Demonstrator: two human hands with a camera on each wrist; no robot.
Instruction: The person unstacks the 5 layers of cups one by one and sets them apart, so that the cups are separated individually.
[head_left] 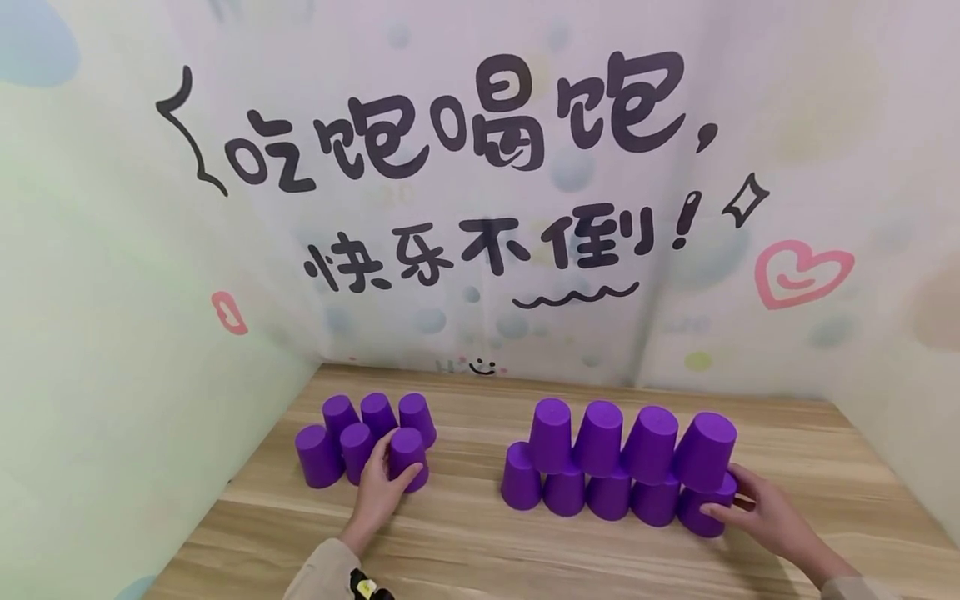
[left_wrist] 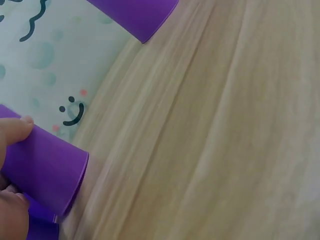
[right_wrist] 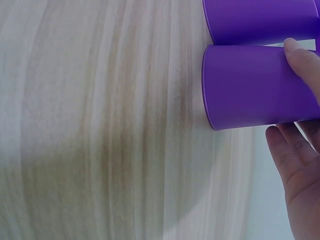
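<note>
In the head view my left hand (head_left: pixel 378 492) grips an upside-down purple cup (head_left: pixel 407 450) at the front right of a small cluster, thumb on one side and fingers on the other. The left wrist view shows that cup (left_wrist: pixel 45 170) between thumb and fingers. To the right stands a two-level wall of upside-down purple cups. My right hand (head_left: pixel 776 517) holds the end cup (head_left: pixel 693 512) of the lower row, thumb across its front; the fingers are partly hidden. One upper cup (head_left: pixel 707 450) rests above it. The right wrist view shows the held cup (right_wrist: pixel 255 87) closely.
Other purple cups (head_left: pixel 318 457) of the left cluster stand upside down in two rows. A wood-grain tabletop (head_left: pixel 465 533) lies under everything. Behind it hangs a pale printed backdrop (head_left: pixel 480 333) with black lettering, and a pale side wall (head_left: pixel 150 375) rises at the left.
</note>
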